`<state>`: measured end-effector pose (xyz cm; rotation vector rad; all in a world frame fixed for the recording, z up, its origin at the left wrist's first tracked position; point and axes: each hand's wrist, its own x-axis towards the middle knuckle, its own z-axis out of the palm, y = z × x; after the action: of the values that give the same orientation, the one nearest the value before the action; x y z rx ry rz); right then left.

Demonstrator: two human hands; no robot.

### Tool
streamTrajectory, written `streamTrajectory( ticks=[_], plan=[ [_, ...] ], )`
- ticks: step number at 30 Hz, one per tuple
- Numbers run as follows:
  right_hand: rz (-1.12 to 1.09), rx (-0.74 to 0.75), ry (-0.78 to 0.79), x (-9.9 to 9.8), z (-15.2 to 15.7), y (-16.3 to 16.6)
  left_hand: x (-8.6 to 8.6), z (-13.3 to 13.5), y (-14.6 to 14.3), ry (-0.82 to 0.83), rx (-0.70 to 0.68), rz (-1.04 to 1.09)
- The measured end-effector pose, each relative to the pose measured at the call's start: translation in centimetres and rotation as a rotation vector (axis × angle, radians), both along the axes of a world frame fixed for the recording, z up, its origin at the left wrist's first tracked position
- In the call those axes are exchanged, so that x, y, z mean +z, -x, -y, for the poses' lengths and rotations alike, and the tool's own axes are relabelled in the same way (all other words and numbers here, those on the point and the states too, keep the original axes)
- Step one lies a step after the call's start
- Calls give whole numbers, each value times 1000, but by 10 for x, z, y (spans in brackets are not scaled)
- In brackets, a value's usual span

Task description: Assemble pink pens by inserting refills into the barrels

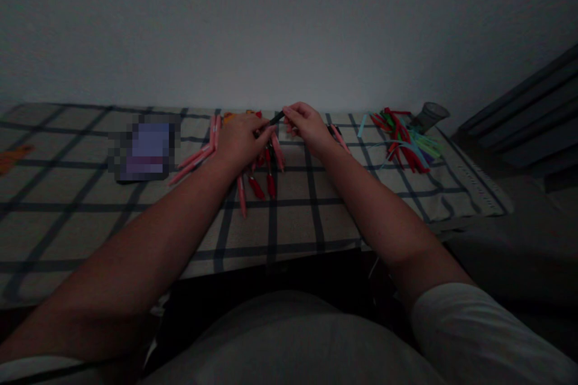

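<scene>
nearest, a pale grey garment (289, 337) is filling the bottom of the view. two bare forearms are stretching from it across the near edge of a beige tablecloth with dark grid lines (67, 222).

a scatter of pink and red plastic pens (257, 183) is lying on the cloth. well to the left of the scatter, a blurred-out purple block (144, 147) is sitting on the cloth, and further left an orange scrap (11, 156) is showing at the edge. well to the right of the scatter, a heap of red, green and blue strips (406, 138) is spreading out, with a grey round container (431, 113) standing just behind it.

over the far part of the scatter, hiding some pens, the left hand (241, 138) and the right hand (307, 123) are meeting. both are curling closed, fingertips pinching a slim dark pen-like stick (276, 117) that is slanting between them just above the scatter. a plain grey wall (289, 24) is rising behind.
</scene>
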<state>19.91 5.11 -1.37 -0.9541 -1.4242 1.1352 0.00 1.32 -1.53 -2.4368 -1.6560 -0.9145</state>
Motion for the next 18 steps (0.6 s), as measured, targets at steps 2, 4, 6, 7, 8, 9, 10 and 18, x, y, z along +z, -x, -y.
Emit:
streamTrajectory(
  ticks=[2,4,6,7,8,9,10,18],
  plan=[
    [10,2,-14,-1,0,0,0,0,0,8,-6,4],
    [22,5,-19,-1,0,-1,0,0,1,13,-13,9],
    [35,4,-14,0,1,-1,0,-1,1,8,-23,12],
    [38,3,-9,0,2,-1,-1,-1,1,-2,-24,16],
    [36,4,-4,1,3,-1,-1,-1,1,-14,-24,21],
    [29,7,2,2,3,0,-2,-2,1,-25,-22,26],
    [19,11,9,2,4,0,-2,-1,1,-33,-18,30],
    [-61,59,10,1,4,-3,2,2,2,9,-44,35]
  ],
)
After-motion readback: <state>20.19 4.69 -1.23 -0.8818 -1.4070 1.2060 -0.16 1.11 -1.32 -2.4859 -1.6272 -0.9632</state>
